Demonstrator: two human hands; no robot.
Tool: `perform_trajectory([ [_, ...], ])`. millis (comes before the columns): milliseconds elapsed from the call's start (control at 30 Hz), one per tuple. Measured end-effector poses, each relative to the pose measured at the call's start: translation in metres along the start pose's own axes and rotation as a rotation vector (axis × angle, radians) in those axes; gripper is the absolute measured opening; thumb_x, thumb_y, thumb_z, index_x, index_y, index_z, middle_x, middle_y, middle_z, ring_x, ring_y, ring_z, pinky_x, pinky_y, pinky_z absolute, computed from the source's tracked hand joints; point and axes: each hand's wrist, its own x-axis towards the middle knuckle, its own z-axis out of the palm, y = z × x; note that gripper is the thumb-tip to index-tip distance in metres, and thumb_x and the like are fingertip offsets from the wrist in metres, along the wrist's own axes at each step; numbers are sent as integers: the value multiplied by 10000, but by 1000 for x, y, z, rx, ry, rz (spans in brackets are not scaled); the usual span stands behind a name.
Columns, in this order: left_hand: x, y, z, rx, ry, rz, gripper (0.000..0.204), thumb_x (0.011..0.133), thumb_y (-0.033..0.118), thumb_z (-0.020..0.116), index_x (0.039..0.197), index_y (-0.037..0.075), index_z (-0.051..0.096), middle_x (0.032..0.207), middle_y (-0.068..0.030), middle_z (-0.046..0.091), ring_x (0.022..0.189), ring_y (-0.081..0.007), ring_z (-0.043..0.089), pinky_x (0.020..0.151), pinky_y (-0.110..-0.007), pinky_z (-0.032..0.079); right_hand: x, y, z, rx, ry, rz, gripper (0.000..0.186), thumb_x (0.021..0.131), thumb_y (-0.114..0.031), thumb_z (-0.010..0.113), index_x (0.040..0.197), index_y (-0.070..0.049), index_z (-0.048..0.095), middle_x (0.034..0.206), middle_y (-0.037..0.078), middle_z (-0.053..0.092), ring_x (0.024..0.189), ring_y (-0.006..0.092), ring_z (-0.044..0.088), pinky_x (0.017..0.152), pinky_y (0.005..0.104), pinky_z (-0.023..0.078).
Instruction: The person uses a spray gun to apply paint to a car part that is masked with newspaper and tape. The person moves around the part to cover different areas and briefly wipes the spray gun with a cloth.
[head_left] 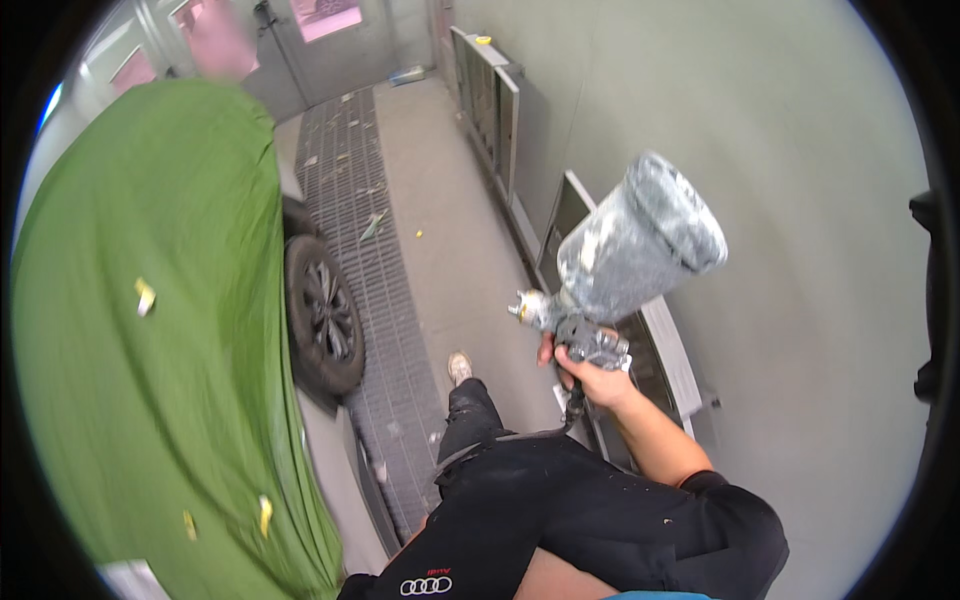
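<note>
My right hand [596, 378] is wrapped round the handle of a paint spray gun [590, 342], held out in front of the wall on my right. A large, paint-smeared grey cup [640, 240] sits on top of the gun, tilted to the right. The nozzle [531, 308] points left, towards the car side. From the bottom of the handle a dark hose [540, 433] runs across my body to the left. My left hand is out of the picture; only a sliver of that arm shows beside my black shirt.
On the left stands a car under a green cover [170, 300], its front wheel [326, 315] exposed. A floor grating [365, 260] strewn with scraps runs alongside it. Framed wall panels [487, 105] line the right wall [790, 250]. Grey doors [285, 75] with pinkish windows stand at the far end.
</note>
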Motion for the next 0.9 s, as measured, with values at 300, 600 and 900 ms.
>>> perform_trajectory([
  [300,233,698,-200,-1155,163,667,362,901,52,602,1244,-64,589,1127,-203,667,984,-275,657,905,-440,539,177,-17,-7,64,311,-141,256,949,-218,702,953,31,643,924,173,666,697,151,594,510,231,461],
  [600,129,1286,-236,1072,329,1468,573,780,474,789,1129,24,724,1045,-199,740,1032,-381,694,911,-433,532,523,4,-142,173,418,-333,420,938,-358,725,1062,27,610,906,135,639,865,273,630,460,222,412],
  [900,92,1398,-321,129,-558,1034,370,929,162,710,1248,-21,662,1106,-85,726,1017,-153,676,922,-305,532,577,-48,-105,212,307,-416,267,956,-249,668,1022,4,611,955,113,636,880,201,593,787,344,471],
])
